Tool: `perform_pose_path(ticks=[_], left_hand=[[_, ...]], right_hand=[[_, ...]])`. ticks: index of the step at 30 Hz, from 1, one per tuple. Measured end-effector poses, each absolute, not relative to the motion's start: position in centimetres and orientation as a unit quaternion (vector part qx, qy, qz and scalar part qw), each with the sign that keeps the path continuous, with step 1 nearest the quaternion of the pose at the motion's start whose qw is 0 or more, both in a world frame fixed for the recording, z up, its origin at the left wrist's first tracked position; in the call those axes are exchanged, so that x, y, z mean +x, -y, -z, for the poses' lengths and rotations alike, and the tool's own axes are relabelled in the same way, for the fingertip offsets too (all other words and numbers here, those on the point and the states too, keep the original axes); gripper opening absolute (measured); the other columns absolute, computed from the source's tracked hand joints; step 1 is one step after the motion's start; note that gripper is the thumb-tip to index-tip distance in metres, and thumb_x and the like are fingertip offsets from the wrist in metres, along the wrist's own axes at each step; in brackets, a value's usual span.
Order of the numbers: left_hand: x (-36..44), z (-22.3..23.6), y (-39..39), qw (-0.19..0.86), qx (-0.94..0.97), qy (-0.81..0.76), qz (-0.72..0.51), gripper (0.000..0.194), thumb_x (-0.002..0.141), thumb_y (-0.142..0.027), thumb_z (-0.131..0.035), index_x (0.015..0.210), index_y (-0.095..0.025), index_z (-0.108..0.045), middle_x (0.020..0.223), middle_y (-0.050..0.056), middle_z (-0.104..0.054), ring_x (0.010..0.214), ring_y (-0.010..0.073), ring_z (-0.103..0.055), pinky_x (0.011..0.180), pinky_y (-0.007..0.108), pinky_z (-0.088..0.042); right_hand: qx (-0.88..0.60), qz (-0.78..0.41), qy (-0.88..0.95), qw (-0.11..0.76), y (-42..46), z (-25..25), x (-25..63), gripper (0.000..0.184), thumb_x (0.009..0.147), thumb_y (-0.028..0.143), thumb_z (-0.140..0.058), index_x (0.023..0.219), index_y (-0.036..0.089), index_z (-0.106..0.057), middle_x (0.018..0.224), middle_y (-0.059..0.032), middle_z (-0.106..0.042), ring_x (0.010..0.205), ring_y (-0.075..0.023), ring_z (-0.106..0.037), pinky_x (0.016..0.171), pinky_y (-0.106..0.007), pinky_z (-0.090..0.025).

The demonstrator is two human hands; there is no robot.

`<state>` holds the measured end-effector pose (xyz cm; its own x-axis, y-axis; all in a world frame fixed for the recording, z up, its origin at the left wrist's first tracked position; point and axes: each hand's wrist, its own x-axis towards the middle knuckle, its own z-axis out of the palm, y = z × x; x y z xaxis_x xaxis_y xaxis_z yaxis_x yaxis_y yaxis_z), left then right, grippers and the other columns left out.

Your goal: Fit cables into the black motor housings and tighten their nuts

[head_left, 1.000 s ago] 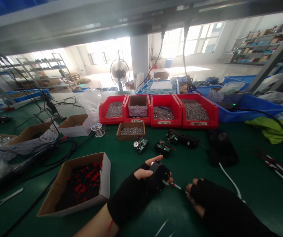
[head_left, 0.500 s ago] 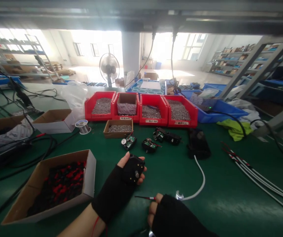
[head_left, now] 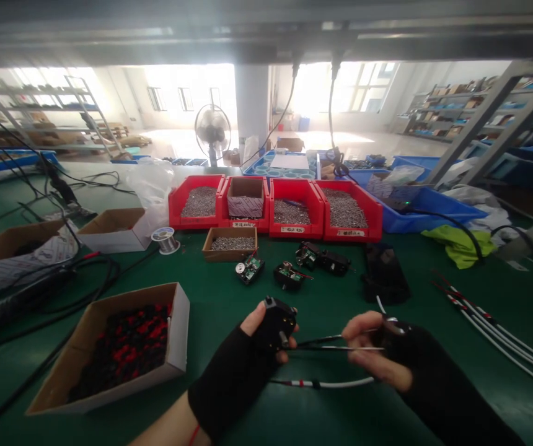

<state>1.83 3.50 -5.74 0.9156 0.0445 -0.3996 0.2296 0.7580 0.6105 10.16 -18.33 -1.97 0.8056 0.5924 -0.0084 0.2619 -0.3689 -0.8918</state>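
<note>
My left hand [head_left: 248, 356], in a black fingerless glove, grips a small black housing [head_left: 273, 325] with a short metal shaft sticking out of its face. My right hand [head_left: 378, 350], gloved the same way, is closed around a pair of tweezers [head_left: 320, 342]; their two thin arms point left and their tips reach the lower edge of the housing. Whether the tips touch it I cannot tell. Below both hands a white cable [head_left: 341, 384] with red and black bands lies on the green bench. Opened units with green circuit boards [head_left: 250, 268] sit beyond the left hand.
Red bins [head_left: 196, 218] of small metal parts line the back, with a small carton [head_left: 230, 255] of similar parts before them. A box of black and red pieces [head_left: 180, 334] stands left. Solder wire [head_left: 165, 241] is behind it. Several white cables [head_left: 494, 334] lie right.
My right hand has risen and moved right, letting go of the banded cable, and now holds tweezers at the housing. My left hand and the housing sit slightly lower and further right in view.
</note>
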Motion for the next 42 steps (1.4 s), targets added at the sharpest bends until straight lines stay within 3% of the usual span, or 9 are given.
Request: perform_pose_path(ticks=[7, 10, 14, 16, 23, 27, 33, 39, 42], left_hand=[[1.5, 6.5, -2.7, 0.942, 0.292, -0.137, 0.096, 0.045, 0.086, -0.051, -0.071, 0.092, -0.007, -0.077, 0.081, 0.011, -0.071, 0.063, 0.0143, -0.064, 0.057, 0.019, -0.05], [1.6, 6.3, -2.8, 0.943, 0.28, -0.139, 0.111, 0.054, 0.096, -0.054, -0.053, 0.091, -0.005, -0.076, 0.077, 0.011, -0.069, 0.056, 0.0119, -0.061, 0.053, 0.018, -0.047], [1.7, 6.1, -2.9, 0.933, 0.299, -0.148, 0.137, 0.077, 0.104, -0.054, -0.019, 0.085, -0.005, -0.074, 0.062, 0.01, -0.063, 0.045, 0.0106, -0.054, 0.047, 0.017, -0.04], [1.6, 6.2, -2.9, 0.929, 0.314, -0.145, 0.132, 0.077, 0.104, -0.054, -0.016, 0.085, -0.006, -0.073, 0.059, 0.01, -0.062, 0.04, 0.0094, -0.048, 0.042, 0.017, -0.032], [1.4, 6.6, -2.4, 0.919, 0.364, -0.141, 0.058, 0.057, 0.09, -0.064, -0.057, 0.095, -0.009, -0.073, 0.067, 0.008, -0.064, 0.047, 0.0092, -0.047, 0.046, 0.02, -0.029], [1.3, 6.3, -2.5, 0.915, 0.378, -0.14, 0.02, 0.059, 0.078, -0.065, -0.072, 0.099, -0.01, -0.076, 0.074, 0.007, -0.066, 0.055, 0.0093, -0.052, 0.052, 0.018, -0.035], [0.9, 5.5, -2.3, 0.92, 0.379, -0.099, -0.013, 0.047, 0.071, -0.047, -0.086, 0.102, -0.013, -0.079, 0.084, 0.008, -0.07, 0.072, 0.014, -0.062, 0.071, 0.021, -0.049], [0.6, 5.4, -2.2, 0.893, 0.43, -0.133, -0.003, 0.051, 0.064, -0.047, -0.09, 0.103, -0.017, -0.076, 0.095, 0.008, -0.071, 0.072, 0.0176, -0.064, 0.068, 0.026, -0.053], [0.5, 5.2, -2.5, 0.86, 0.488, -0.151, -0.02, 0.05, 0.067, -0.046, -0.086, 0.105, -0.016, -0.075, 0.091, 0.007, -0.072, 0.069, 0.0151, -0.061, 0.068, 0.025, -0.049]], right_hand=[[-0.823, 0.057, 0.322, 0.464, 18.3, 1.8, 10.6, 0.016, 0.082, 0.034, -0.067, 0.069, 0.027, -0.072, 0.059, 0.0024, -0.068, 0.046, -0.0152, -0.064, 0.043, -0.018, -0.051], [-0.802, 0.123, 0.407, 0.42, 17.6, 2.8, 10.3, 0.014, 0.088, 0.031, -0.065, 0.076, 0.027, -0.072, 0.072, 0.0009, -0.072, 0.057, -0.0159, -0.068, 0.05, -0.02, -0.054], [-0.794, 0.045, 0.441, 0.417, 16.2, 4.2, 10.2, 0.013, 0.09, 0.024, -0.061, 0.079, 0.023, -0.069, 0.072, -0.0003, -0.067, 0.059, -0.0137, -0.068, 0.051, -0.018, -0.055], [-0.792, 0.045, 0.446, 0.415, 15.8, 4.5, 10.2, 0.014, 0.09, 0.021, -0.057, 0.077, 0.021, -0.064, 0.072, -0.0006, -0.065, 0.061, -0.0131, -0.068, 0.053, -0.018, -0.056], [-0.782, 0.252, 0.516, 0.244, 17.5, 4.7, 9.2, 0.013, 0.099, 0.023, -0.048, 0.097, 0.025, -0.061, 0.077, -0.0033, -0.074, 0.067, -0.0198, -0.073, 0.063, -0.025, -0.06], [-0.793, 0.231, 0.496, 0.267, 17.9, 4.4, 9.0, 0.01, 0.098, 0.022, -0.051, 0.093, 0.026, -0.059, 0.072, -0.002, -0.071, 0.062, -0.0186, -0.071, 0.059, -0.024, -0.057], [-0.812, 0.17, 0.469, 0.301, 17.4, 4.7, 8.8, 0.014, 0.098, 0.022, -0.052, 0.087, 0.026, -0.058, 0.072, 0.0018, -0.07, 0.057, -0.0126, -0.068, 0.049, -0.019, -0.051], [-0.758, 0.337, 0.554, 0.075, 19.1, 6.2, 9.2, 0.014, 0.093, 0.014, -0.055, 0.107, 0.014, -0.059, 0.077, -0.0074, -0.073, 0.07, -0.0257, -0.071, 0.064, -0.037, -0.053], [-0.76, 0.309, 0.56, 0.114, 18.8, 5.3, 9.2, 0.014, 0.095, 0.013, -0.051, 0.101, 0.017, -0.063, 0.074, -0.0042, -0.072, 0.066, -0.0213, -0.07, 0.062, -0.033, -0.052]])
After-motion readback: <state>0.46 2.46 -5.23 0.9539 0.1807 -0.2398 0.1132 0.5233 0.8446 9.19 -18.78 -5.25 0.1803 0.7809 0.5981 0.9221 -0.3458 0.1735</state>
